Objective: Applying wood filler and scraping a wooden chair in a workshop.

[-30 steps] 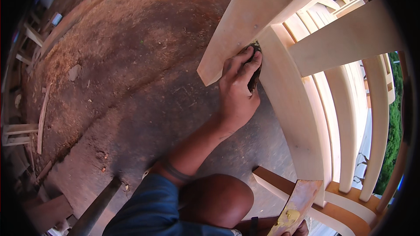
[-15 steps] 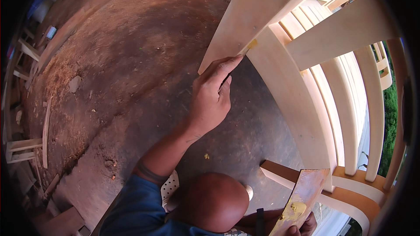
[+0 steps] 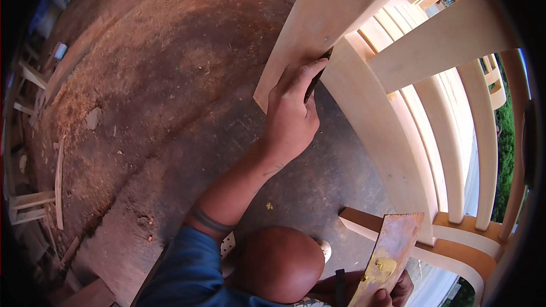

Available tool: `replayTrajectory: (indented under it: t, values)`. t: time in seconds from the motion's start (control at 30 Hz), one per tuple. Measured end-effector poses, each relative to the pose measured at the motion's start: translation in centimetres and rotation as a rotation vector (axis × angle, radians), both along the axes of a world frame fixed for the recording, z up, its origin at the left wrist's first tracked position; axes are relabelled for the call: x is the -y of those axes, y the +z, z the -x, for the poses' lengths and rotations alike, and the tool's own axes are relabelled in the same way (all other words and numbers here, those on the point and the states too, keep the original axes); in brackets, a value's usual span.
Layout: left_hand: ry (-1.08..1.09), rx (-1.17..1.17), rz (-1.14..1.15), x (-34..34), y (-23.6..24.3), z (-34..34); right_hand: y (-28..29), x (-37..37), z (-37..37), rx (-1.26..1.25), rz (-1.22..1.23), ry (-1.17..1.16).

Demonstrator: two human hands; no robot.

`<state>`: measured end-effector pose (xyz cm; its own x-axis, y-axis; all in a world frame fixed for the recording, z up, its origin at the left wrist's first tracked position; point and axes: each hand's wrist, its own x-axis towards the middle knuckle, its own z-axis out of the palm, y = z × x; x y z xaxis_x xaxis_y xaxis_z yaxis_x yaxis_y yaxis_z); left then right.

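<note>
My left hand (image 3: 291, 113) is closed around a thin dark blade (image 3: 313, 84), its tip against the seam where a broad pale wooden beam (image 3: 330, 0) meets a curved wooden rail (image 3: 387, 142). My fingers hide part of the blade and seam. At the lower right, my right hand (image 3: 399, 290) grips a flat scrap board (image 3: 398, 233) bearing a lump of yellow paste (image 3: 382, 266).
Pale slats (image 3: 443, 136) and crossbars (image 3: 438, 34) form the chair-like frame at right. My bent knee (image 3: 278, 261) is below my left arm. The stained floor (image 3: 170, 79) holds scraps (image 3: 60, 182); small wooden frames (image 3: 31, 204) line the far left.
My left hand moved down and left off the seam half a second ago, baring yellow paste there, and is now back up at it. The board in my right hand has shifted up slightly.
</note>
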<state>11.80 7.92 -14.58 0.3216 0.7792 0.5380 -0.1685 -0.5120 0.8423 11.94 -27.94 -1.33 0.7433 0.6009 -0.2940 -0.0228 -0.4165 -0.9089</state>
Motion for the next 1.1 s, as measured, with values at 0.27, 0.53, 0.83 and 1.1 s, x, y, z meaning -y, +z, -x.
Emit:
replayTrajectory:
  t: [0.27,0.53,0.83,1.1]
  values:
    - [-0.09,0.038,0.085,-1.0,0.2,1.6,-0.3,-0.9,0.9,-0.086,-0.048,-0.032]
    - [-0.18,-0.072,0.062,-0.2,0.1,1.5,-0.5,-0.2,0.5,-0.095,-0.069,-0.084]
    - [-0.187,-0.059,0.083,0.5,-0.3,1.5,-0.9,-0.9,-1.0,0.036,0.056,0.086]
    - [-0.6,-0.09,0.217,1.2,-0.5,2.0,-1.8,-3.0,-1.5,-0.128,0.104,0.279]
